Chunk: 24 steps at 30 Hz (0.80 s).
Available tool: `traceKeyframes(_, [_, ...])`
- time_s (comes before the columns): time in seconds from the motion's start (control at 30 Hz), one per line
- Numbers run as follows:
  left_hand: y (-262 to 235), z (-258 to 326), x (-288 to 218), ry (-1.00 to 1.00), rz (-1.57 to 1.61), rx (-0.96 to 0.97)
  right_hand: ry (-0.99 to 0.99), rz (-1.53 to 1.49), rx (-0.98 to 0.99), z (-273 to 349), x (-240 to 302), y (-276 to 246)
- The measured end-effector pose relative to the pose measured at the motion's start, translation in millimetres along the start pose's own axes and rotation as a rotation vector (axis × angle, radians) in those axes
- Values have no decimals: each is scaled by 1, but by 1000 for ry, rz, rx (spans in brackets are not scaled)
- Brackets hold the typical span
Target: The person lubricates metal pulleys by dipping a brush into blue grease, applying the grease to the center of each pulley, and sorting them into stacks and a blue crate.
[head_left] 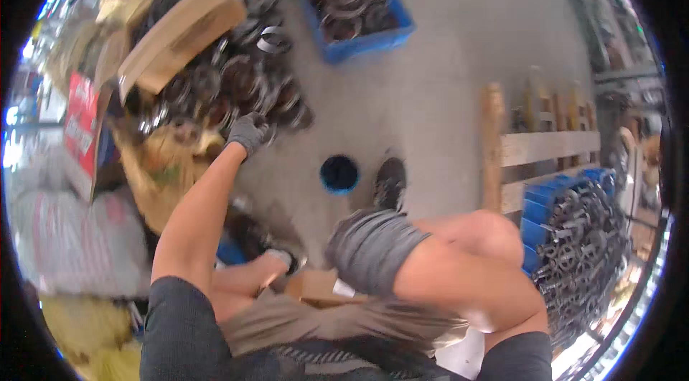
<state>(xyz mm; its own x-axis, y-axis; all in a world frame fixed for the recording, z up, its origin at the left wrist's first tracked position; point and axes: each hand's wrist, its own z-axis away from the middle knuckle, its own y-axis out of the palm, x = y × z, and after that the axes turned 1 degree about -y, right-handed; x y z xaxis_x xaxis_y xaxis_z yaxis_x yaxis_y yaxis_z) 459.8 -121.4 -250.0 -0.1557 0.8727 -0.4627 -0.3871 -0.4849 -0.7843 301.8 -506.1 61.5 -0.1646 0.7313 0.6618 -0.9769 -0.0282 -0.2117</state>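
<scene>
Loosely heaped metal rings point(240, 76), ten o'clock; person's left hand point(248, 133) at near edge, right hand point(375, 250) toward five; can't tell either grip. Tugging a lower ring could start a slide.

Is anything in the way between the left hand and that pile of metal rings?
Nothing that I can see. The left hand is right at the near edge of the pile of metal rings. The cardboard is farther back, not between them.

A wooden pallet point(550, 148) is on the right, a whitish sack point(79, 245) on the left.
</scene>
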Motion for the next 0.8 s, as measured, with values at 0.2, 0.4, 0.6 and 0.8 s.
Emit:
traceKeyframes(0.2, [48,56,134,-488,368,181,-56,9,55,-37,-5,-43])
traceKeyframes(0.4, [43,-16,60,-605,427,-403,-62,-20,80,-61,-17,-67])
traceKeyframes(0.6, [-3,-75,3,-357,295,-470,-6,-33,100,-41,-9,-89])
traceKeyframes(0.8, [-30,-52,39,-357,-42,-318,-103,58,3,-64,2,-111])
